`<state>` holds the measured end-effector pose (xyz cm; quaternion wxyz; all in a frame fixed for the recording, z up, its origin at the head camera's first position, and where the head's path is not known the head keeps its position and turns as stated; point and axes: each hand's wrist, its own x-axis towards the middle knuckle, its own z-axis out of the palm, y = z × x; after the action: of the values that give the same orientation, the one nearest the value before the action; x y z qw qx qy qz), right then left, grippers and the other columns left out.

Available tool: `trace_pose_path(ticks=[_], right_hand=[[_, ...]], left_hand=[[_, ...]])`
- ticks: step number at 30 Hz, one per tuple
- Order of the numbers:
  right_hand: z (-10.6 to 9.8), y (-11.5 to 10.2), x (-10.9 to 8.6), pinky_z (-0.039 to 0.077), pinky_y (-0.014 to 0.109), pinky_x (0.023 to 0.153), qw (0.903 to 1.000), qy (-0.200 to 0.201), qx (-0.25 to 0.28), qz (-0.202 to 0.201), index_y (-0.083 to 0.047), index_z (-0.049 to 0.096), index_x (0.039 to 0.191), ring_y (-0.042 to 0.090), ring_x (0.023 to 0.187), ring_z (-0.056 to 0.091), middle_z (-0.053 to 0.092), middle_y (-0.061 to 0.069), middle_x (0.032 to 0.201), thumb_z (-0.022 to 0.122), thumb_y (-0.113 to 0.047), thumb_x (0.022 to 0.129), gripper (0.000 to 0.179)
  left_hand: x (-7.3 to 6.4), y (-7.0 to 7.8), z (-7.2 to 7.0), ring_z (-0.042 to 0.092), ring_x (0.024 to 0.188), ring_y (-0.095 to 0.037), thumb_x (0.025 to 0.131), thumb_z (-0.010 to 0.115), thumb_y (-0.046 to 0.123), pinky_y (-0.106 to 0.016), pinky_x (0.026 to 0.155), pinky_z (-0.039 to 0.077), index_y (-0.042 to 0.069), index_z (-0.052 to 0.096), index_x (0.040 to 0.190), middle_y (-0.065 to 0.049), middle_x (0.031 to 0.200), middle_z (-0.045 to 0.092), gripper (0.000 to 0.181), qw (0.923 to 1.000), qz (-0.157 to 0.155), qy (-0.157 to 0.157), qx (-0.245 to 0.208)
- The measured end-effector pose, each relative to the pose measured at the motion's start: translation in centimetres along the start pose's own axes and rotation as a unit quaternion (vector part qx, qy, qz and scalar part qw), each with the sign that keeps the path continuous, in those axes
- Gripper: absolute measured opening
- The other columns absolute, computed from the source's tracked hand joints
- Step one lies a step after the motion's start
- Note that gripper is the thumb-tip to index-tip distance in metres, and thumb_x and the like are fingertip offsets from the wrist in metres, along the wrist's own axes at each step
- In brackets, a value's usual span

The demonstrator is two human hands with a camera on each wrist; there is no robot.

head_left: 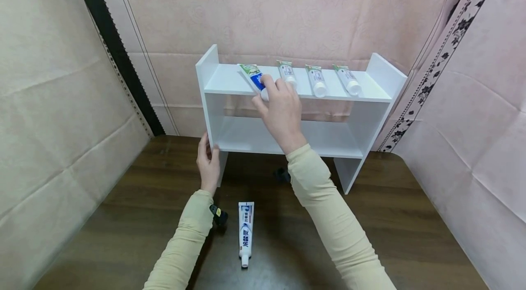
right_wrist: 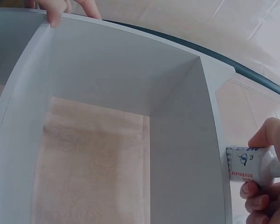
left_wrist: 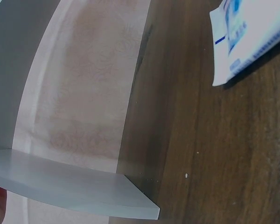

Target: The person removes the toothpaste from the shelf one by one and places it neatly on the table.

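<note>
A white two-tier shelf (head_left: 287, 150) stands on the table. My right hand (head_left: 282, 114) is over the top board and pinches a green, blue and white toothpaste tube (head_left: 254, 74) near its white cap. In the right wrist view, thumb and fingers close around this toothpaste tube (right_wrist: 245, 163) at the board's edge. My left hand (head_left: 208, 164) grips the shelf's left side panel low down, thumb at the front edge. Three white tubes with green ends lie to the right on the top board: one (head_left: 286, 71) beside my right hand, another (head_left: 316, 81), and the last (head_left: 347, 80).
A white and blue toothpaste tube (head_left: 245, 230) lies on the brown table (head_left: 135, 235) in front of the shelf, between my forearms. Pale cloth walls (head_left: 287, 11) surround the table behind and on both sides. A small black object (head_left: 281, 175) sits beneath the shelf.
</note>
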<state>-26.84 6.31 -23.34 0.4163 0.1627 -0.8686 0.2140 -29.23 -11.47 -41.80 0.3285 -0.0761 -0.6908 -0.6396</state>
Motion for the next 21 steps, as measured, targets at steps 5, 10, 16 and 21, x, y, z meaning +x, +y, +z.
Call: trace_pose_path(ticks=[5, 10, 16, 21], right_hand=[[-0.2, 0.1, -0.3, 0.045, 0.036, 0.068, 0.9999, 0.001, 0.014, 0.003, -0.012, 0.062, 0.117, 0.027, 0.079, 0.055, 0.068, 0.012, 0.096, 0.057, -0.019, 0.089, 0.029], [-0.2, 0.3, -0.6, 0.044, 0.036, 0.063, 0.9996, 0.001, 0.027, 0.006, -0.012, 0.062, 0.117, 0.025, 0.076, 0.056, 0.069, 0.013, 0.093, 0.055, -0.018, 0.088, 0.031], [-0.5, 0.4, -1.3, 0.045, 0.036, 0.06, 0.9994, 0.003, 0.033, 0.01, -0.013, 0.062, 0.122, 0.026, 0.072, 0.058, 0.072, 0.013, 0.095, 0.054, -0.018, 0.087, 0.036], [-0.7, 0.3, -2.0, 0.049, 0.036, 0.061, 0.9991, 0.006, 0.04, 0.012, -0.013, 0.061, 0.124, 0.026, 0.076, 0.061, 0.073, 0.013, 0.1, 0.054, -0.019, 0.089, 0.037]], left_hand=[[0.0, -0.1, 0.0, 0.051, 0.107, -0.012, 0.098, 0.047, 0.005, -0.021, 0.086, 0.043, 0.006, 0.041, 0.144, -0.024, 0.133, 0.051, 0.047, 1.0, 0.005, 0.003, 0.005], [-0.1, -0.1, 0.0, 0.049, 0.104, -0.002, 0.098, 0.047, 0.005, -0.028, 0.088, 0.043, 0.007, 0.041, 0.145, -0.022, 0.134, 0.051, 0.047, 1.0, -0.003, 0.004, 0.008], [-0.1, 0.0, 0.0, 0.048, 0.107, -0.006, 0.098, 0.047, 0.005, -0.035, 0.091, 0.043, 0.007, 0.041, 0.145, -0.022, 0.134, 0.05, 0.047, 0.9999, -0.003, 0.008, 0.009], [-0.1, 0.1, 0.1, 0.048, 0.103, 0.001, 0.097, 0.047, 0.003, -0.023, 0.085, 0.042, 0.004, 0.042, 0.144, -0.025, 0.132, 0.051, 0.047, 0.9997, 0.012, 0.018, 0.011]])
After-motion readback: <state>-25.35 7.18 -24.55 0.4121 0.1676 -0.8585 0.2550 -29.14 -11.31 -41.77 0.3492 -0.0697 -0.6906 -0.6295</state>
